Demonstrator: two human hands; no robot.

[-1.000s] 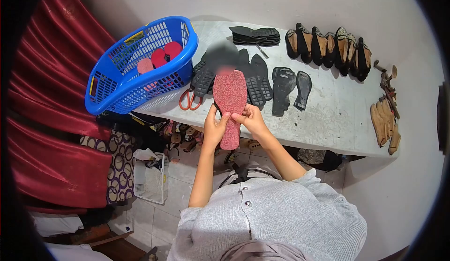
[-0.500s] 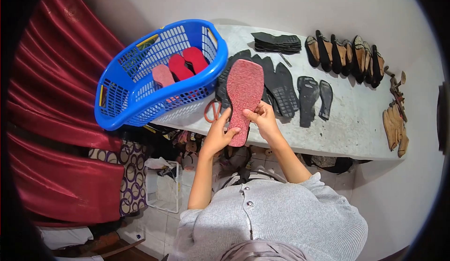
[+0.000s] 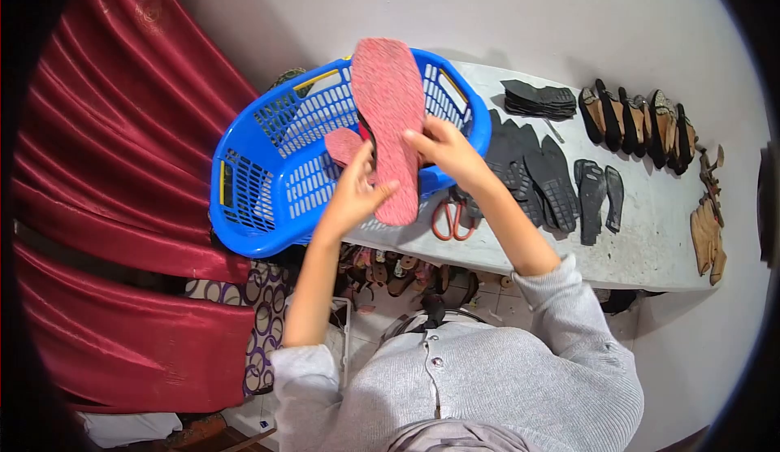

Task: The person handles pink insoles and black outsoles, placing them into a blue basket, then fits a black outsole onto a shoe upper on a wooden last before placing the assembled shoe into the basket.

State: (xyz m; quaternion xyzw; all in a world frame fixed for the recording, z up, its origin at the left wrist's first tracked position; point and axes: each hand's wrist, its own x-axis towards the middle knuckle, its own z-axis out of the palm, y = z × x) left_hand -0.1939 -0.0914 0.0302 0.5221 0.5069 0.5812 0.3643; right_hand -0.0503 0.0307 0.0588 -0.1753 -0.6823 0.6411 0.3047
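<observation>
A pink-red shoe sole (image 3: 388,95) with a dark edge is held up in front of me, its wide end away from me. My left hand (image 3: 351,198) grips it along the left side of the narrow part, thumb on its face. On the opposite edge, my right hand (image 3: 447,151) is closed with its thumb on top. Behind and below the sole stands a blue plastic basket (image 3: 252,245). Inside it a pink sole (image 3: 342,145) shows; the held sole hides most of the others.
On the white table (image 3: 504,253) lie orange-handled scissors (image 3: 452,218), black soles (image 3: 551,180) and a stack of black soles (image 3: 538,99). A row of shoes (image 3: 638,123) stands against the wall. Tan pieces (image 3: 707,241) lie at the right end. Red curtains (image 3: 122,208) hang at left.
Both hands have carried the sole up and to the left, from over the black soles to over the basket. My view has also shifted, so the basket and table sit further right.
</observation>
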